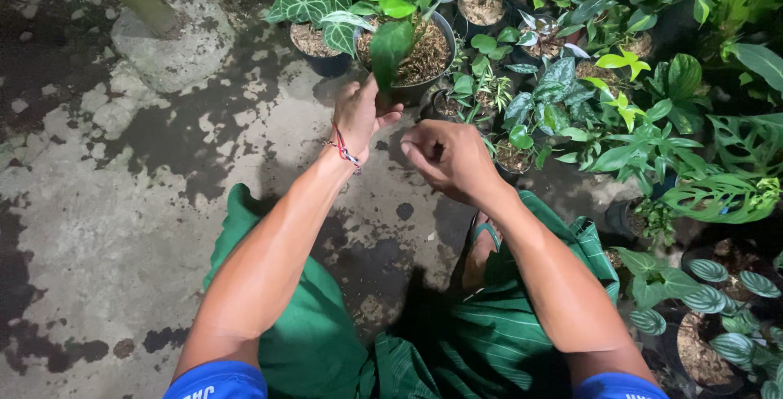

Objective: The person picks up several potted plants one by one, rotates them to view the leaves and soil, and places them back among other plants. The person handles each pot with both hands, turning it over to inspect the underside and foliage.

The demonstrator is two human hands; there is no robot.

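Note:
My left hand [363,113], with a red string bracelet on the wrist, pinches the lower end of a broad green leaf [390,50]. That leaf hangs from a plant in a dark round pot [424,89] filled with coarse brown bark. My right hand [447,158] hovers just right of the left, fingers curled and apart, holding nothing that I can see. Both forearms reach forward over my green striped cloth [481,334].
Many potted plants crowd the top and right: a veined-leaf plant [314,7], small pots [512,154], a split-leaf plant [726,195], a striped-leaf plant [718,285]. Wet, patchy concrete floor [122,203] lies left, with a stone base [171,40] holding a post.

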